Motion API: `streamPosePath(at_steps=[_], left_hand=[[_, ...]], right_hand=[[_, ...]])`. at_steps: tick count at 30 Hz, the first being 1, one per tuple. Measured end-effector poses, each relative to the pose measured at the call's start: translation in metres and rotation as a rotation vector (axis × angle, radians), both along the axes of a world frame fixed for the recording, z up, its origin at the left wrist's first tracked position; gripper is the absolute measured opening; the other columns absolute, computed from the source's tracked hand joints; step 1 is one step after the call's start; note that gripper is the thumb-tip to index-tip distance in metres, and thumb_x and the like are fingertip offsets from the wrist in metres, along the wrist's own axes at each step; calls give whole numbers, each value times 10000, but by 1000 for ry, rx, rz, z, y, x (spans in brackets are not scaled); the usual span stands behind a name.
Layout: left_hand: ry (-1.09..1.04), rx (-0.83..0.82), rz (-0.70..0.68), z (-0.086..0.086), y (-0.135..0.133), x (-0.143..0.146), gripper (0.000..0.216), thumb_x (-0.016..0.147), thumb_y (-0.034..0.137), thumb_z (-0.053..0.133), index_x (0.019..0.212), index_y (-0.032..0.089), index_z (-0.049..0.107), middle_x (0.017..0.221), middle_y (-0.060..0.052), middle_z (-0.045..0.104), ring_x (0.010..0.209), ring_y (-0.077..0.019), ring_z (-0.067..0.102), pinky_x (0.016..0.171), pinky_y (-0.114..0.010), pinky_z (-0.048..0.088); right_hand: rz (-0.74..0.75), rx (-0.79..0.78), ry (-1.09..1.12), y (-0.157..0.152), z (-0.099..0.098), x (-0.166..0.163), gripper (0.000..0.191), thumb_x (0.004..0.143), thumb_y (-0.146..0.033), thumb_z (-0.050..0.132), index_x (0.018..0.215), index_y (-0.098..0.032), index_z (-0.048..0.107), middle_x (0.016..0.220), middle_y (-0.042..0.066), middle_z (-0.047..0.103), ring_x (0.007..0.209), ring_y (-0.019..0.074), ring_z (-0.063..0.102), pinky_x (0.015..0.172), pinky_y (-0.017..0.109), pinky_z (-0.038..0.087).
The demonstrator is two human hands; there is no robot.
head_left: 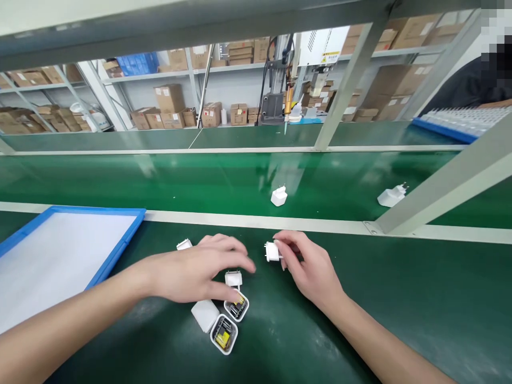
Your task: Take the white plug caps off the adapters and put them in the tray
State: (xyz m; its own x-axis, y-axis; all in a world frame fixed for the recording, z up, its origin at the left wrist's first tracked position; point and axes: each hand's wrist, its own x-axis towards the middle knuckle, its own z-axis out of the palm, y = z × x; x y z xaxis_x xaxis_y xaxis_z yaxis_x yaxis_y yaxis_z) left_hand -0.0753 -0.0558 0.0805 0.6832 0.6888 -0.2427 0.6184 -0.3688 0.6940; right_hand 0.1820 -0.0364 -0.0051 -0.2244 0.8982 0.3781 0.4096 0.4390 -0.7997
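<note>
Between the thumb and fingers of my right hand [308, 261] is a small white plug cap [272, 251] with metal prongs, held just above the green mat. My left hand [204, 264] hovers with fingers apart over white charger parts. Close under its thumb lies an open charger housing [237, 306] showing black and yellow components. A second open charger housing [224, 335] rests nearer me, its white shell tilted up. Another plug cap [233, 278] lies below the left fingers. One more plug cap [184, 244] is partly hidden behind that hand.
A blue-rimmed tray [116, 250] with a white bottom lies at left. Beyond the pale rail, a green conveyor belt [200, 181] carries a white charger [279, 196] and another charger [392, 196]. A metal post [448, 181] rises at right. A dispensing machine [280, 80] stands behind.
</note>
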Motion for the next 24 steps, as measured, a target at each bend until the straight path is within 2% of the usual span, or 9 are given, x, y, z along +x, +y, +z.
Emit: streamPosePath(at_steps=[2,4,7,9,13,16,18,20,24], left_hand=[[138,59,-136,-1,0,-7,289,898,296,728,1176,370,700,1464,-25,528,1453,-325,343,1149,-475,329],[144,73,-204,-8,2,-2,283,882,322,754,1160,362,719,1469,-36,531,1474,-333,317,1153,-467,325],[44,169,-262,-20,11,21,273,875,390,757,1133,303,730,1379,-73,593,1396,-312,429,1151,-442,319],[-3,279,-261,-25,23,37,234,884,361,734,1097,263,734,1250,-81,650,1290,-295,522,1141,-438,316],[-26,400,-172,-29,49,58,185,851,295,710,1016,216,731,1042,-58,696,1092,-276,620,1060,-410,379],[-78,411,-55,-36,59,66,110,827,309,702,832,201,680,833,-18,673,863,-228,634,861,-344,454],[-121,405,16,-44,59,69,178,827,328,685,736,202,598,757,-3,634,770,-204,603,726,-311,447],[-162,373,75,-52,57,72,224,824,336,672,710,211,525,754,0,616,759,-200,590,686,-304,438],[-198,291,171,-60,52,74,220,794,333,671,773,223,481,877,-26,636,906,-245,603,754,-330,457]], right_hand=[[-5,-56,37,6,1,0,225,1030,-412,511,999,-210,606,633,-14,624,509,154,623,549,284,549],[-8,-99,90,10,2,0,271,1040,-454,491,995,-201,576,624,-17,624,498,156,647,517,274,568],[-4,-125,152,13,2,1,316,1030,-495,502,1004,-188,568,645,-5,641,536,173,682,542,294,614],[-1,-115,168,15,2,4,324,1021,-498,522,1022,-182,595,690,9,654,569,175,688,581,314,631],[-27,-31,160,18,4,14,251,1017,-445,551,1034,-209,633,925,51,654,668,166,685,660,330,632],[-4,43,85,16,8,18,199,1027,-386,539,1004,-226,656,980,62,637,718,170,659,673,324,602],[45,86,3,13,10,17,192,1029,-350,530,1009,-228,677,952,67,649,775,191,646,702,330,576],[94,127,-79,10,10,15,184,1027,-319,526,1039,-225,683,919,68,658,805,203,630,724,334,550],[120,175,-162,7,9,10,178,1035,-271,509,1082,-221,672,913,63,665,798,195,622,721,325,526]])
